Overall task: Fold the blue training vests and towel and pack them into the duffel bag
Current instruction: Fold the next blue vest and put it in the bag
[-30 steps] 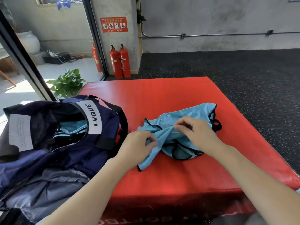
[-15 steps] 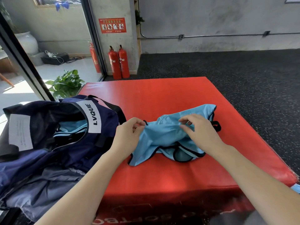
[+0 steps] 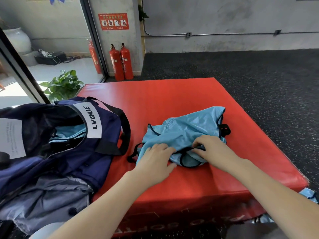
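Observation:
A crumpled light-blue training vest with black trim lies on the red mat. My left hand lies flat on the vest's near left corner, fingers fairly straight and pressing down. My right hand rests on the near right part, its fingertips curled and pinching the black-trimmed edge. The navy duffel bag sits open at the left, partly on the mat, with light-blue fabric showing inside it.
A scrap of light-blue cloth pokes out past the mat's near right corner. Dark speckled floor surrounds the mat. Two red fire extinguishers stand by the far wall, and a potted plant sits behind the bag.
Both hands slid toward me to the vest's near edge. My left hand released its pinch and now lies flat on the cloth. The vest has bunched differently.

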Tool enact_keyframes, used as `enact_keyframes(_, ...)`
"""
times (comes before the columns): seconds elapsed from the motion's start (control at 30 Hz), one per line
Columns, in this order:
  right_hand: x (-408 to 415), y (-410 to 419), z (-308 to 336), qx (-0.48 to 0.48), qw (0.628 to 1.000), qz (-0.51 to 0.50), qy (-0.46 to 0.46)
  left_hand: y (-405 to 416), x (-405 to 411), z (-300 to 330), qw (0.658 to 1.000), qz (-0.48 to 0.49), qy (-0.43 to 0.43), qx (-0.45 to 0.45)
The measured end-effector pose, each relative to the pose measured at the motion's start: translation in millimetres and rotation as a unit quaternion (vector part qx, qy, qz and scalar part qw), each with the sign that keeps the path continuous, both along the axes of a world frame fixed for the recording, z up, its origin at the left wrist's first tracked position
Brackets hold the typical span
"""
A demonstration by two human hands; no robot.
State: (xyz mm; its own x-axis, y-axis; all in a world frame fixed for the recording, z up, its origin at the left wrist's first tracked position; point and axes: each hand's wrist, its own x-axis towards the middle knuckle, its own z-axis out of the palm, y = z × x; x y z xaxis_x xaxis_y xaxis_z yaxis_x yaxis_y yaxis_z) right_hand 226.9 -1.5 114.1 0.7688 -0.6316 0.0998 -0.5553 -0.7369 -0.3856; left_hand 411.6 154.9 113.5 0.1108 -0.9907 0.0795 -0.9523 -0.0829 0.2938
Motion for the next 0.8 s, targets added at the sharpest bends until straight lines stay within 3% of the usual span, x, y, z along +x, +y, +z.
enact_keyframes(0.1,-9,-11,-10,0.006,1.000,-0.030,0.000,-7,3,-14,0.999,0.016,-0.028,0.041)
enact_keyframes(0.47,-12,-51,-7,0.049,0.994,-0.087,-0.051,-44,43,-8,0.996,0.064,0.040,-0.040)
enact_keyframes(0.63,-29,-44,20,0.101,0.987,-0.056,-0.113,-36,53,-2,0.983,0.116,0.122,-0.076)
enact_keyframes(0.8,-65,-39,30,0.112,0.986,-0.070,-0.105,-16,53,8,0.966,0.119,0.191,-0.130)
